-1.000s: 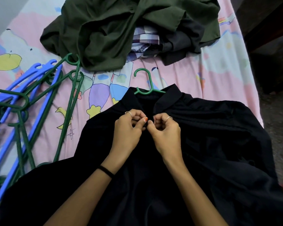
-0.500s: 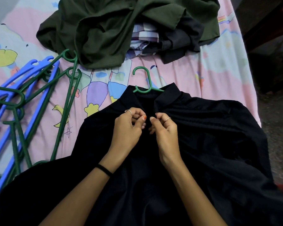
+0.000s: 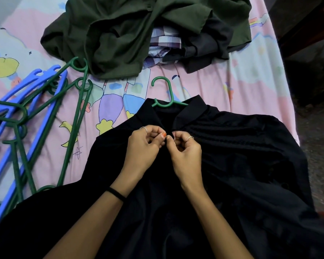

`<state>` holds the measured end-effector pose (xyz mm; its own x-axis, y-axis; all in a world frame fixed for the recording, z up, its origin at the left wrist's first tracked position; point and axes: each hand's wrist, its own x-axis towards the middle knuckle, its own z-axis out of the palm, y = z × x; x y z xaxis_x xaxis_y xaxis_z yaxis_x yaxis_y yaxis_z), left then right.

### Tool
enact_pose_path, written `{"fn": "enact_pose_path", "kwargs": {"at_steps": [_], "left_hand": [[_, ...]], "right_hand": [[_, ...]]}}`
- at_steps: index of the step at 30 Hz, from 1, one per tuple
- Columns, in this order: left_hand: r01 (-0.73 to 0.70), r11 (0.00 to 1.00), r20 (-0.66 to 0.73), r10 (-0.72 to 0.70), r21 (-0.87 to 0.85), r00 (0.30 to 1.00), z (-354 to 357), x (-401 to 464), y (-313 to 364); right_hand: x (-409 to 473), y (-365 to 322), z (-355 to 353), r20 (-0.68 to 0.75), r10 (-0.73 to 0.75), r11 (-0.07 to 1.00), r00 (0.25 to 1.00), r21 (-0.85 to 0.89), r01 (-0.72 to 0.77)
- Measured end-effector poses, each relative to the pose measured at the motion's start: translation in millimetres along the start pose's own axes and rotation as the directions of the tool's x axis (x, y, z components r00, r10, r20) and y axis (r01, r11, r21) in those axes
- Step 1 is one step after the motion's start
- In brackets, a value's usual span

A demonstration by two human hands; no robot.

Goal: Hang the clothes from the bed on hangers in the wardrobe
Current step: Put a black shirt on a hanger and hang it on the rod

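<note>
A black collared shirt [image 3: 232,165] lies spread across the near part of the bed [image 3: 251,94], collar toward the far side. A green hanger [image 3: 166,94] sits inside it, its hook sticking out past the collar onto the pink cartoon-print bedsheet [image 3: 36,43].

Both hands meet at the shirt's front opening, just below the collar. The left hand [image 3: 142,148] has its fingers [image 3: 155,130] curled, thumb pressed toward the forefinger, pinching the left edge of the fabric; a thin ring shows on one finger and a black band [image 3: 116,193] circles the wrist. The right hand [image 3: 185,156] mirrors it, fingers curled and thumb tip pinching the right edge, also with a ring. The two thumbs almost touch. Whether a button sits between them cannot be told against the dark cloth.

On the far side of the bed lies a heap of clothes: a dark green garment [image 3: 120,34] on top, a checked shirt [image 3: 165,40] peeking out beneath it, and a dark grey garment [image 3: 209,47] to the right.

At the left, a tangle of spare green hangers [image 3: 75,116] and blue hangers [image 3: 45,85] lies on the sheet, near the shirt's left sleeve.
</note>
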<state>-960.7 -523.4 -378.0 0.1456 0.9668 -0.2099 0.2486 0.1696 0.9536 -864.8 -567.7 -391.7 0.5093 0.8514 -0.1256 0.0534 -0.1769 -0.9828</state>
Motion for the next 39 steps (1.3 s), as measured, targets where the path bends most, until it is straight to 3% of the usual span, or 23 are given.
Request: {"fn": "enact_pose_path", "kwargs": {"at_steps": [9, 24, 35, 39], "left_hand": [[0.116, 0.976, -0.064, -0.130, -0.185, 0.989, 6.7, -3.2, -3.0], [-0.008, 0.999, -0.125, 0.004, -0.033, 0.992, 6.1, -2.5, -11.7], [0.045, 0.999, -0.100, -0.046, -0.012, 0.994, 15.7, -1.4, -12.8], [0.048, 0.998, -0.143, -0.041, 0.044, 0.989, 14.8, 1.4, -12.8]], "right_hand": [[-7.4, -0.2, 8.0, -0.130, 0.005, 1.000, 0.991, 0.019, -0.002], [5.2, -14.0, 0.7, 0.038, 0.190, 0.970, 0.981, 0.144, -0.193], [12.1, -0.7, -0.1, 0.019, 0.145, 0.981, 0.989, -0.135, -0.141], [8.0, 3.0, 1.6, -0.003, 0.102, 0.983, 0.995, -0.152, -0.101]]}}
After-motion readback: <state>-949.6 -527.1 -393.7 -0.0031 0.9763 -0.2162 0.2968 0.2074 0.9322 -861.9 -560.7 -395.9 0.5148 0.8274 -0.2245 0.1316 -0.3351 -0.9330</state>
